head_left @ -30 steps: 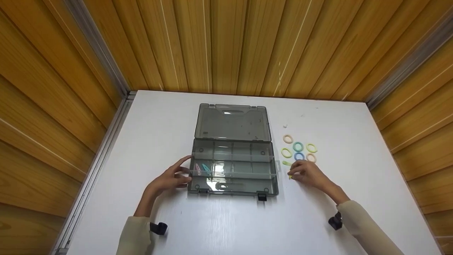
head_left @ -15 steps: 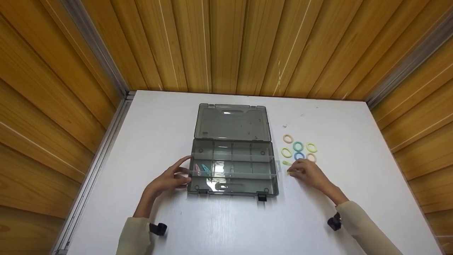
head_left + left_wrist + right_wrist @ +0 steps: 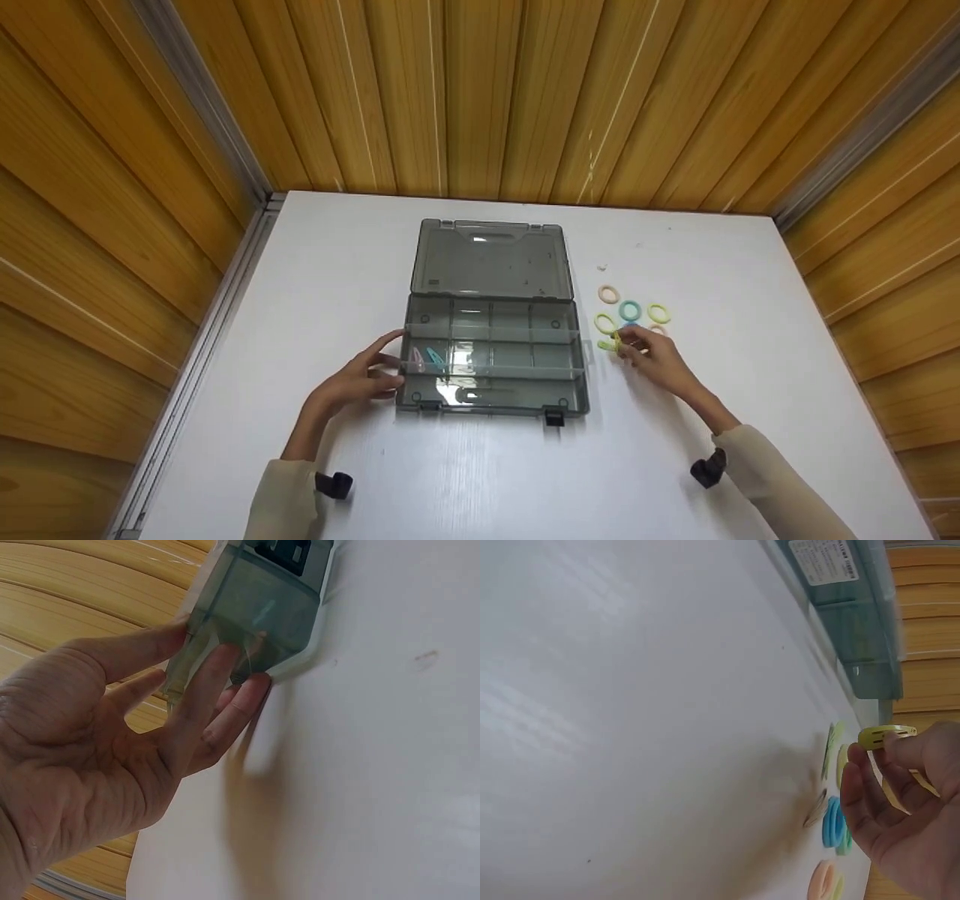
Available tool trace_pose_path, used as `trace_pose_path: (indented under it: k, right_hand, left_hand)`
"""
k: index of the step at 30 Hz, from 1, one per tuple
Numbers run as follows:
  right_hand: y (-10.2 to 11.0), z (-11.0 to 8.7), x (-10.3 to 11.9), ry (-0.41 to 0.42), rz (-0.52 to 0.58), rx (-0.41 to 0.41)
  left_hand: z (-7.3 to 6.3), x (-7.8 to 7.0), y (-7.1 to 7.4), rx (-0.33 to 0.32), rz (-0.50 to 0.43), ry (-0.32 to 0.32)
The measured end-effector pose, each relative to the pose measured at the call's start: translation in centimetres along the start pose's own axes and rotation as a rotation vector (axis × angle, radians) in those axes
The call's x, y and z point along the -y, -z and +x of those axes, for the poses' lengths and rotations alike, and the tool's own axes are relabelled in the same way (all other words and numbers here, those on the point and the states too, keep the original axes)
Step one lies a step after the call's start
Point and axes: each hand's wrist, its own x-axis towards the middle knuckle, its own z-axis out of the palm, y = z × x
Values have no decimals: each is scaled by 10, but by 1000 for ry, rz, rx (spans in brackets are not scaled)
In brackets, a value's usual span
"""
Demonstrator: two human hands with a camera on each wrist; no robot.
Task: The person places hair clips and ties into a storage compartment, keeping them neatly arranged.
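Observation:
My right hand (image 3: 664, 367) pinches a yellow snap hair clip (image 3: 870, 739) between thumb and fingertips, held above the table. Just under it lies a light green hair clip (image 3: 606, 346). My left hand (image 3: 360, 379) touches the left side of a smoky grey divided box (image 3: 555, 345), its fingers spread and fairly straight in the left wrist view against the box wall (image 3: 262, 611). Inside the box, a pink hair clip (image 3: 418, 361) and a teal hair clip (image 3: 436, 357) lie in the left compartment of the middle row.
Several coil-like rings lie right of the box, among them a peach ring (image 3: 608, 295), a teal ring (image 3: 629, 310) and a yellow ring (image 3: 658, 313). The blue ring (image 3: 830, 823) is mostly behind my right hand in the head view. The box lid (image 3: 491, 262) lies folded back.
My right hand has moved slightly away from the table's front, lifting the yellow hair clip towards the green one. The left hand has stayed at the box.

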Motion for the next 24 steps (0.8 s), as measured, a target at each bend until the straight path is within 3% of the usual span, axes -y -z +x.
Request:
trace_pose_path:
  k: [10, 24]
  right_hand:
    - [-2, 22, 70, -37, 78, 84]
    - [-40, 55, 89, 77, 104, 192]
  left_hand:
    - [-1, 0, 1, -5, 10, -12]
    - [1, 1, -2, -18, 15, -4]
